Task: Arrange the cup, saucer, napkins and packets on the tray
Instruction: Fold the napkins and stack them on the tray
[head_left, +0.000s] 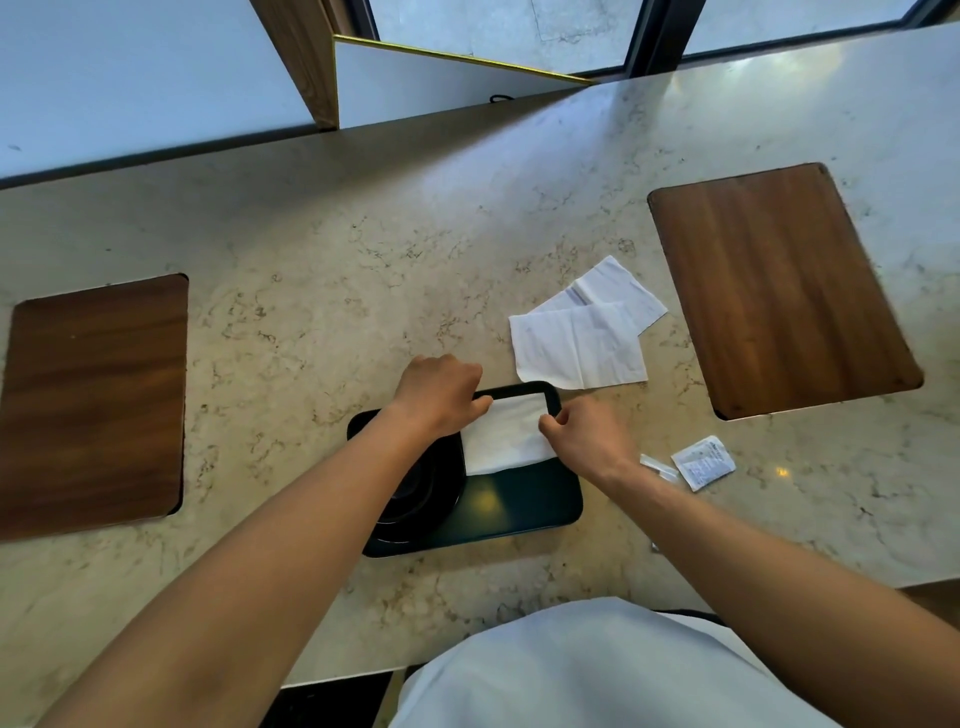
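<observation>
At frame centre, both hands pinch a white folded paper napkin (506, 434) lying in the far right corner of the dark rectangular tray (524, 506): left hand (441, 392) at its left edge, right hand (584, 436) at its right edge. Two more white napkins (582, 338) lie on the marble bench (322, 270) above right; a small white packet (702, 462) lies right.

Marble counter (363, 249) with two wooden insets (779, 291), below windows (498, 26).
</observation>
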